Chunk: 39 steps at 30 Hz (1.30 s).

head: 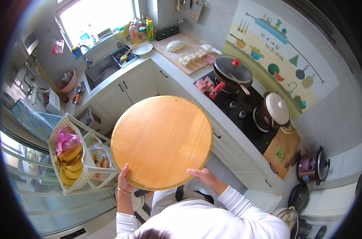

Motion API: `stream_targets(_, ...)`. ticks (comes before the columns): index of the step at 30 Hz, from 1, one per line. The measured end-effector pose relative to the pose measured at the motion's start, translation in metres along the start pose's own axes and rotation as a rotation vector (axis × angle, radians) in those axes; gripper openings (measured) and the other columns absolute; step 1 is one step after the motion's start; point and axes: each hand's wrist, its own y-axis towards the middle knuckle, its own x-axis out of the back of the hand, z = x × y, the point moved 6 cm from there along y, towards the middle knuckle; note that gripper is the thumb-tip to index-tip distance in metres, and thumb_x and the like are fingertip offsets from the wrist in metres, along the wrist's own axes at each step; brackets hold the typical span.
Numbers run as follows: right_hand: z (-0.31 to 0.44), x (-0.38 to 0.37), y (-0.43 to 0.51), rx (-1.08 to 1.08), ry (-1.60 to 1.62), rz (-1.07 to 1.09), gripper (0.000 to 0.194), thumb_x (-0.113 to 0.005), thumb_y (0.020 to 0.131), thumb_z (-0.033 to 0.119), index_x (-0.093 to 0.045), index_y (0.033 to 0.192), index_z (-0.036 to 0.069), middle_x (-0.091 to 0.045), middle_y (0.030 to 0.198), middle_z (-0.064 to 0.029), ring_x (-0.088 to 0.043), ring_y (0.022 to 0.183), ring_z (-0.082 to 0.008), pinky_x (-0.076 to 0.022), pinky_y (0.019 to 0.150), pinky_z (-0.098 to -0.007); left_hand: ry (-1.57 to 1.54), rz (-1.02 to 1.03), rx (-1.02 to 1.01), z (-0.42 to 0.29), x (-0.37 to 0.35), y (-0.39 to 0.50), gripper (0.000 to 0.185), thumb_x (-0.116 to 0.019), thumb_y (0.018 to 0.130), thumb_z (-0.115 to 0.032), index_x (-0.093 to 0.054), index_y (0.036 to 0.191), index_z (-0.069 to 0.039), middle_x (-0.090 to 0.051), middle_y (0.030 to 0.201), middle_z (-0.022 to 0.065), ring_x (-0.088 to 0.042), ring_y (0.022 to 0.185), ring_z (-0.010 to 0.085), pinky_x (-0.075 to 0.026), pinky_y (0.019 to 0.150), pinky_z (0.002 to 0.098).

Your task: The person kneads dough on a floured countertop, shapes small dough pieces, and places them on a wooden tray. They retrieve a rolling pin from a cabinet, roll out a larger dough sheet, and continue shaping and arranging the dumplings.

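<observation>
A large round wooden board (162,142) is held out in front of my body, its broad face turned up towards me. My left hand (125,179) grips its lower left edge, thumb on top. On the lower right edge, my right hand (205,177) has the thumb over the rim. The fingers of both hands are mostly hidden beneath the board. Beyond it, on the counter, lies a floured rectangular board (185,68) with a smooth lump of dough (175,46) and a row of twisted dough pieces (194,57).
A lidded wok (233,71) and a lidded pot (276,109) stand on the black cooktop (239,104). A cutting board (284,149) bears chopped greens. To the left stands a tiered rack (86,161) with bananas (70,167). The sink (97,70) is at the back left.
</observation>
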Motion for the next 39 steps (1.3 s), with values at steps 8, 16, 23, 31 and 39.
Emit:
stream_targets(8,0.031,0.031,0.212,-0.294,-0.38,0.304,0.053,-0.056,0.097,0.041,-0.055,0.132,0.001,-0.061,0.125,-0.0066,-0.058,0.111,-0.0156,-0.0477,0.094,-0.0317,-0.168,-0.157,-0.332,-0.069,0.041,0.124,0.041,-0.053,0.098,-0.026,-0.051,0.131,-0.002,-0.06,0.128,0.0121,-0.06,0.114,0.029,-0.05,0.097,0.0441)
stream_targets(16,0.141,0.166,0.448,-0.072,-0.812,-0.139,0.044,-0.068,0.089,0.034,-0.06,0.119,0.003,-0.067,0.111,-0.0083,-0.065,0.097,-0.0222,-0.0523,0.081,-0.0342,-0.168,-0.175,-0.381,-0.172,0.068,0.255,0.042,-0.053,0.097,-0.026,-0.051,0.132,-0.002,-0.061,0.128,0.0115,-0.06,0.114,0.0276,-0.048,0.099,0.0438)
stream_targets(23,0.209,0.265,0.593,0.394,-1.494,-0.734,0.06,-0.078,0.071,0.02,-0.052,0.123,0.004,-0.058,0.117,-0.0209,-0.056,0.11,-0.0354,-0.0465,0.092,-0.0433,-0.115,-0.361,-0.427,-0.214,0.052,0.309,0.042,-0.053,0.097,-0.027,-0.052,0.132,-0.003,-0.061,0.127,0.0117,-0.059,0.115,0.0283,-0.047,0.1,0.0457)
stream_targets(31,0.174,0.333,0.681,0.39,-1.532,-0.543,0.057,-0.077,0.076,0.026,-0.054,0.122,0.0,-0.058,0.121,-0.0251,-0.057,0.109,-0.0403,-0.0461,0.094,-0.0488,-0.28,-0.523,-0.497,-0.186,0.011,0.304,0.033,-0.056,0.095,-0.021,-0.058,0.12,-0.001,-0.064,0.116,0.0102,-0.063,0.105,0.0226,-0.051,0.093,0.0382)
stream_targets(39,0.185,0.349,0.703,0.148,-2.097,-0.457,0.064,-0.071,0.08,0.032,-0.049,0.135,0.006,-0.061,0.115,-0.0221,-0.056,0.109,-0.0385,-0.0445,0.094,-0.0468,-0.568,-0.482,-0.909,-0.189,-0.029,0.216,0.051,-0.06,0.088,-0.018,-0.047,0.135,-0.002,-0.059,0.129,0.014,-0.056,0.12,0.0308,-0.044,0.103,0.0472)
